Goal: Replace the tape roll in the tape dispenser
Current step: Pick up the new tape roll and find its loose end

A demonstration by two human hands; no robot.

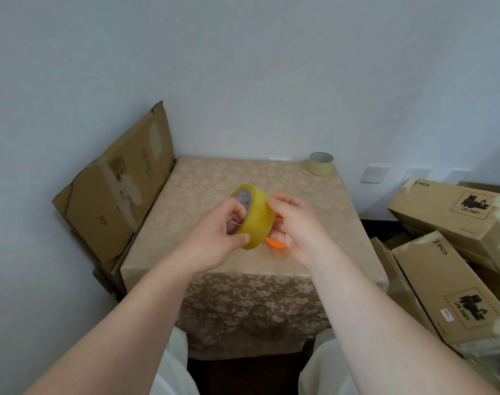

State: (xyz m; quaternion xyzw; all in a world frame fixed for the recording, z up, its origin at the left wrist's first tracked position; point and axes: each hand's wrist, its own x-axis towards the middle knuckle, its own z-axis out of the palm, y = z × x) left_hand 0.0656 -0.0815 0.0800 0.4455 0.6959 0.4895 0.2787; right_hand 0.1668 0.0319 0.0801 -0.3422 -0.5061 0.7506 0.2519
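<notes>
A thick yellow tape roll [257,220] is held on edge above the middle of the table. My left hand [220,235] grips it, fingers hooked into its core and thumb on the outer face. My right hand [294,232] closes around the orange tape dispenser [277,243], of which only orange bits show below and beside the roll; its fingertips touch the roll's right side. Whether the roll sits on the dispenser is hidden. A second, paler tape roll [321,163] stands at the table's far right corner.
The small table [209,178] has a beige flowered cloth and stands against a white wall. Flattened cardboard [114,189] leans at its left. Stacked brown boxes [457,212] crowd the right side. My knees in light trousers are below the front edge.
</notes>
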